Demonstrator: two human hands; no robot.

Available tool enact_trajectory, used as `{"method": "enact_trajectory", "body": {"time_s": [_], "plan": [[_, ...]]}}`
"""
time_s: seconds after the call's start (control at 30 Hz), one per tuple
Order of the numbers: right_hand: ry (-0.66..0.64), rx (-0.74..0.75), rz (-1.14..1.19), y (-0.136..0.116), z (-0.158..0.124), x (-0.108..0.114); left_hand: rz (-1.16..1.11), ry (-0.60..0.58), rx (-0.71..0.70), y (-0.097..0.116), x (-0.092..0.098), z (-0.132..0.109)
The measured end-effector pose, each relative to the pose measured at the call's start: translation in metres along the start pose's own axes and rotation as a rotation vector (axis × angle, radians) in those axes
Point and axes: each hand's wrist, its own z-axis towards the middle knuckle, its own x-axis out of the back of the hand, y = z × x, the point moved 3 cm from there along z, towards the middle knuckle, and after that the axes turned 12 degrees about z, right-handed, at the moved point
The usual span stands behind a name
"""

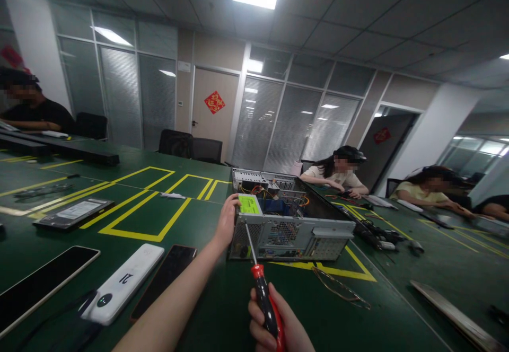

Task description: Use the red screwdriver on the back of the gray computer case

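Note:
An opened desktop computer case (334, 232) lies on its side in the middle of the green table, its rear panel facing me. At its left rear corner sits a power supply with a bright green label (248, 204). My left hand (227, 219) grips that corner, fingers curled over the top edge beside the label. In front of the case, my right hand (284, 320) is wrapped around the red and black handle of a screwdriver (260, 283). Its shaft points up and away, with the tip at the rear panel just below the power supply's label. Whether it sits in a screw is too small to tell.
Left of the case lie a hard drive (73, 213), a white power bank (125, 283) with a cable and two phones (47, 283). Eyeglasses (342, 288) rest at front right, and black cables (382, 234) lie beyond. Other people (338, 174) sit around the table.

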Motion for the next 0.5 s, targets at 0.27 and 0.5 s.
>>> {"method": "enact_trajectory", "body": {"time_s": [0.27, 0.5], "plan": [[0.07, -0.011, 0.032, 0.0015, 0.0032, 0.002, -0.004, -0.005, 0.0, -0.0012, -0.0004, 0.0002], [0.073, -0.038, 0.037, 0.0012, 0.0031, 0.0015, -0.006, 0.009, -0.004, -0.0015, -0.0015, 0.0]]}}
